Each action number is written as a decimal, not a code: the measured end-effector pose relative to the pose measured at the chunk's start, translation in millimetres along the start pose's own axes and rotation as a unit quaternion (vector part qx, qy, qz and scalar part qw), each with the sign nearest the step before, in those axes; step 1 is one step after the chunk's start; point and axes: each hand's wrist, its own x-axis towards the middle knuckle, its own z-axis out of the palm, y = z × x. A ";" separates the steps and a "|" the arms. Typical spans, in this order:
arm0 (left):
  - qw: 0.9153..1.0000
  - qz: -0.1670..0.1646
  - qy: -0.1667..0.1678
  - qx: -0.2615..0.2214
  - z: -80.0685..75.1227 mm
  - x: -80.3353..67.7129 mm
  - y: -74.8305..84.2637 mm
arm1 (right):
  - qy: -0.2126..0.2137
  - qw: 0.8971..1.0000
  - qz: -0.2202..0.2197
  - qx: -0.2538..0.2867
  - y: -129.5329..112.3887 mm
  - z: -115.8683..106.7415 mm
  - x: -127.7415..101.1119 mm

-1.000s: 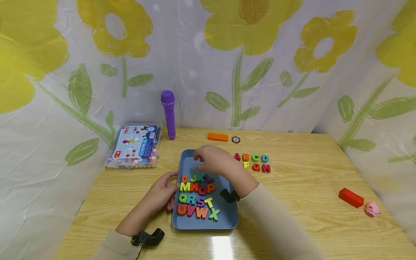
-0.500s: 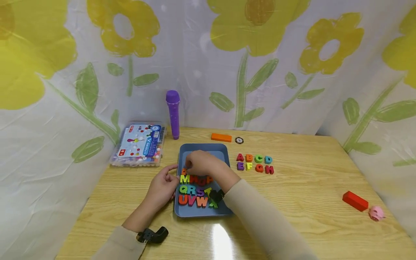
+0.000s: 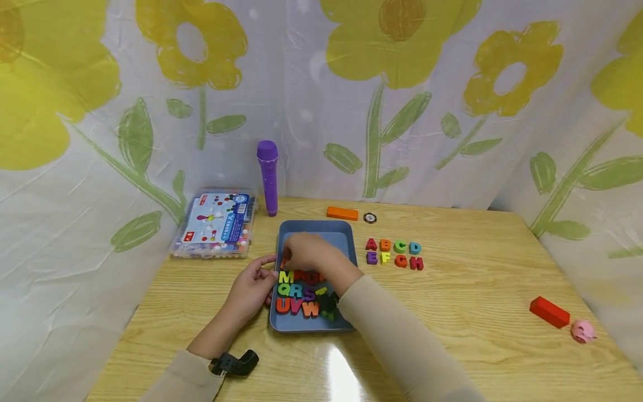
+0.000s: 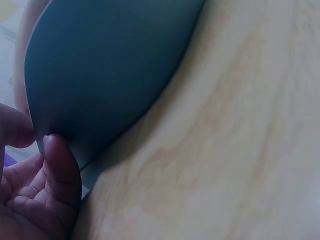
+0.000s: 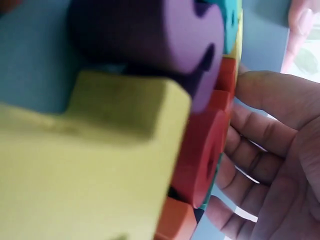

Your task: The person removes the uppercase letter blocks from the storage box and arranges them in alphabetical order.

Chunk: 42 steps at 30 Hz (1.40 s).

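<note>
Two hands at a blue tray (image 3: 346, 241) of foam letters (image 3: 300, 292) on the counter (image 3: 472, 301).

Left hand (image 3: 251, 290) pinches the tray's near-left rim, thumb and fingers (image 4: 60, 165) closed on its edge, steadying it. Right hand (image 3: 310, 252) lies over the top row of letters, fingers curled down on them; whether they pinch one, I cannot tell. By my reading, a letter is being picked out of the rows; the next move calls for a clean lift past the packed neighbours. Beyond the right fingers the tray floor is bare; further right, eight set-out letters (image 3: 394, 252) lie with open counter beside them. Left of the fingers a plastic case (image 3: 215, 224) and purple microphone (image 3: 268, 176) stand near.
</note>
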 end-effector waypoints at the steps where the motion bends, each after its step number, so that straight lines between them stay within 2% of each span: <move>1: 1.000 0.000 0.000 0.000 0.1 0.1 0.0 | 0.001 1.000 0.000 -0.005 -0.3 0.2 0.4; 9: 1.000 0.006 -0.002 0.010 0.4 0.2 -0.7 | 0.008 1.000 0.000 -0.017 0.0 -0.8 -1.2; 13: 1.000 0.008 -0.002 0.012 0.9 -0.2 -0.8 | 0.030 0.999 -0.010 -0.006 3.7 -11.7 -11.8; 17: 1.000 0.007 -0.003 0.009 2.8 0.2 -0.2 | 0.070 0.997 -0.029 0.016 15.3 -33.5 -33.4; 21: 1.000 0.005 -0.003 0.009 3.5 -0.3 0.7 | 0.118 0.991 -0.044 0.038 38.4 -56.5 -63.6; 26: 1.000 0.000 -0.001 0.014 2.6 -1.1 0.0 | 0.170 0.984 -0.016 0.055 77.2 -69.9 -102.1; 29: 1.000 -0.003 0.000 0.016 2.3 -1.4 -1.2 | 0.177 0.982 0.016 0.055 100.0 -65.9 -120.5; 34: 1.000 -0.003 -0.002 0.018 2.0 -1.6 -1.8 | 0.151 0.987 0.049 0.040 129.2 -44.6 -142.0; 42: 1.000 -0.006 -0.005 0.016 2.7 -2.0 1.0 | 0.113 0.991 0.055 0.038 143.8 -11.8 -150.7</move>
